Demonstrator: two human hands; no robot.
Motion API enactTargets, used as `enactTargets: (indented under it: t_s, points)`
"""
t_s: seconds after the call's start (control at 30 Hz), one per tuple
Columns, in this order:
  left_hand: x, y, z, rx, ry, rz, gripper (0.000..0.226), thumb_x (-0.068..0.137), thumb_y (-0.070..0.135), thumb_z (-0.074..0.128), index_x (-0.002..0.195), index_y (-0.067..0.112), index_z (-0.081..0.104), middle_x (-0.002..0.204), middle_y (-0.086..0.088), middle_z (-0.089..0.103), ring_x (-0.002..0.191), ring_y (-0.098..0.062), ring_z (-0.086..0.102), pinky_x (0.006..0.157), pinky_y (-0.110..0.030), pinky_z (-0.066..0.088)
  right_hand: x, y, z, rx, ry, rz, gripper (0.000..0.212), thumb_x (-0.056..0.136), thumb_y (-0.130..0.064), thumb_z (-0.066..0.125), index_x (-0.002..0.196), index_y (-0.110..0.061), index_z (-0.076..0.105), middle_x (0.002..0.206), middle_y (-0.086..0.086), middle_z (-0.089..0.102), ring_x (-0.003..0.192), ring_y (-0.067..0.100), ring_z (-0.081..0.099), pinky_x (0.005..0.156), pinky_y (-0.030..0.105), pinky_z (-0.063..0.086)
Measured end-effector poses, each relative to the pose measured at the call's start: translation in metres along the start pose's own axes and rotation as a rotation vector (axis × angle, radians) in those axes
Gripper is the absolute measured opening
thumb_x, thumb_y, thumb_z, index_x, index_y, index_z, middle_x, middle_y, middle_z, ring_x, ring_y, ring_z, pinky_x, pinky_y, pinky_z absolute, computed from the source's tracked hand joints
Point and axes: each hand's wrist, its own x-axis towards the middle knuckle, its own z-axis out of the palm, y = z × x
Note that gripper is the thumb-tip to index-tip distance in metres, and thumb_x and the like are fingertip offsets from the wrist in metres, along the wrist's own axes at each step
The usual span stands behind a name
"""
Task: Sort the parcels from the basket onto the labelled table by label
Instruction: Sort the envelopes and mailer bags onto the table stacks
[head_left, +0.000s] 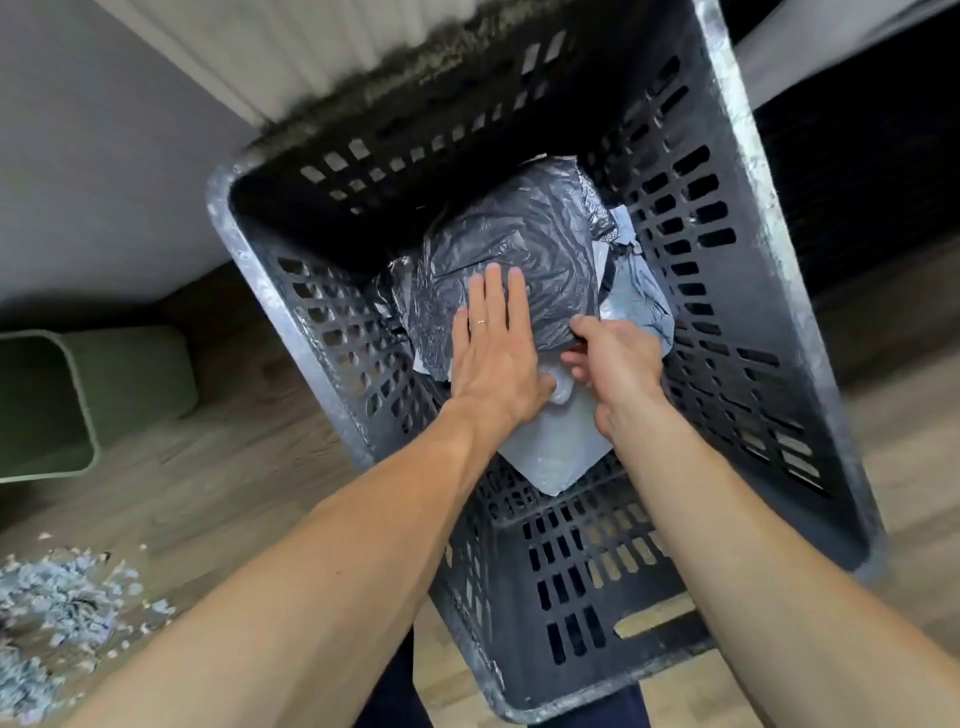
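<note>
Pressing left hand (493, 358) flat on black parcel (519, 228), fingers straight, grasping nothing. Pinching same parcel's near edge with right hand (615, 364), fingers curled. Lying at bottom of basket (260, 270), atop grey parcel (561, 447). On floor at left: green bin (78, 395), paper scraps (57, 597).

Soft daylight, blurred basket (737, 171) rim (top edge), wide-angle bending

- Left hand (493, 364) is wearing a thin pale ring (481, 322) on one finger.
- Left forearm (363, 545) and right forearm (727, 519) are showing bare.
- Dark navy trousers (392, 691) are showing at bottom edge.
</note>
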Motion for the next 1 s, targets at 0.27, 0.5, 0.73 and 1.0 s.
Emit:
enactTargets:
  t_s: [0.27, 0.5, 0.73, 1.0]
  points:
    - [-0.013, -0.008, 0.004, -0.027, 0.148, 0.122, 0.1, 0.086, -0.006, 0.053, 0.164, 0.011, -0.007, 0.172, -0.01, -0.012, 0.159, -0.027, -0.012, 0.129, -0.043, -0.001, -0.042, 0.002, -0.014, 0.022, -0.152, -0.048, 0.016, 0.095, -0.016, 0.069, 0.098, -0.001, 0.066, 0.091, 0.018, 0.07, 0.071, 0.014, 0.07, 0.063, 0.026, 0.051]
    - [-0.024, -0.011, -0.001, -0.069, 0.148, 0.139, 0.091, 0.089, 0.0, 0.05, 0.164, 0.009, -0.002, 0.173, -0.011, -0.006, 0.16, -0.026, -0.008, 0.13, -0.041, 0.0, -0.043, 0.002, -0.023, 0.045, -0.161, -0.085, 0.024, 0.1, -0.031, 0.062, 0.1, -0.009, 0.072, 0.1, 0.012, 0.076, 0.078, 0.019, 0.07, 0.07, 0.033, 0.052]
    - [-0.029, -0.015, 0.004, -0.047, 0.067, 0.206, 0.08, 0.097, 0.012, 0.049, 0.164, 0.009, 0.006, 0.173, -0.011, 0.002, 0.16, -0.027, -0.001, 0.129, -0.044, 0.008, -0.038, 0.011, -0.025, -0.033, -0.106, -0.135, 0.017, 0.098, -0.019, 0.063, 0.088, -0.008, 0.07, 0.086, 0.005, 0.073, 0.076, 0.016, 0.066, 0.069, 0.03, 0.054]
    - [-0.06, 0.007, -0.044, -0.71, 0.123, 0.087, 0.041, 0.104, 0.011, 0.044, 0.142, 0.023, 0.056, 0.122, 0.019, 0.067, 0.119, 0.01, 0.055, 0.103, -0.014, 0.041, -0.045, 0.005, -0.03, 0.054, -0.058, -0.191, 0.015, 0.102, -0.021, 0.058, 0.105, -0.009, 0.066, 0.09, 0.002, 0.07, 0.087, 0.017, 0.069, 0.072, 0.027, 0.053]
